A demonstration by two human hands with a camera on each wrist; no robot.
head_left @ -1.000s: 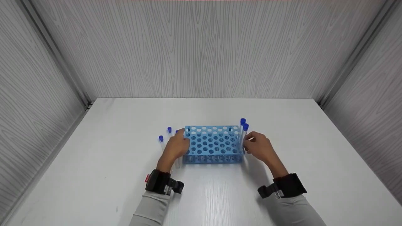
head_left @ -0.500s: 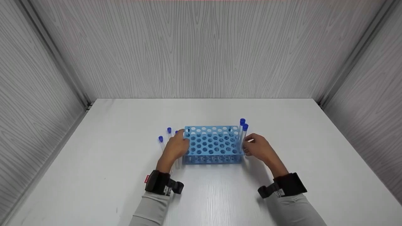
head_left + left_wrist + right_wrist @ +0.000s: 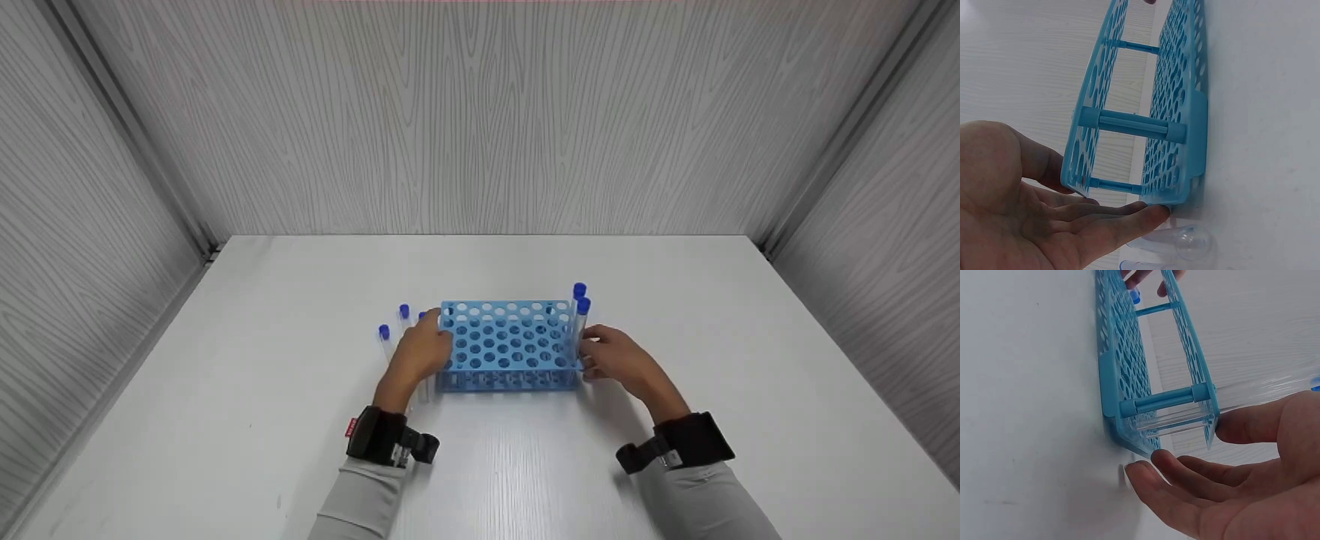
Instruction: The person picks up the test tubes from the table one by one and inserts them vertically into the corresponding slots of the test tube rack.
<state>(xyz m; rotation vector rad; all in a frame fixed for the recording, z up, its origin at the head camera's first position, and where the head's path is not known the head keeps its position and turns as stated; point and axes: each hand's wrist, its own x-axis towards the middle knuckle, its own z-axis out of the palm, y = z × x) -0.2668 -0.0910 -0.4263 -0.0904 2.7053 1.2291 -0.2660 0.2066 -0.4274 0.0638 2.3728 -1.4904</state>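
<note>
A light blue test tube rack point(image 3: 502, 345) stands on the table between both hands. My left hand point(image 3: 421, 349) grips its left end; in the left wrist view the thumb is at the top plate's corner and the fingers lie against the lower end. My right hand point(image 3: 619, 356) holds the right end, its thumb point(image 3: 1247, 424) at the top plate's edge and fingertips by the base. Beside that hand, two clear test tubes point(image 3: 582, 322) with blue caps stand upright in the rack's end holes.
Left of the rack are several more blue-capped tubes point(image 3: 385, 341), partly hidden by the left hand; I cannot tell what supports them. The white table point(image 3: 262, 360) meets grey wood-grain panels point(image 3: 480, 120) at the back and sides.
My right hand has slid slightly down along the near right test tube towards the rack's edge, and that tube's cap sits slightly lower. The left hand and rack have not moved.
</note>
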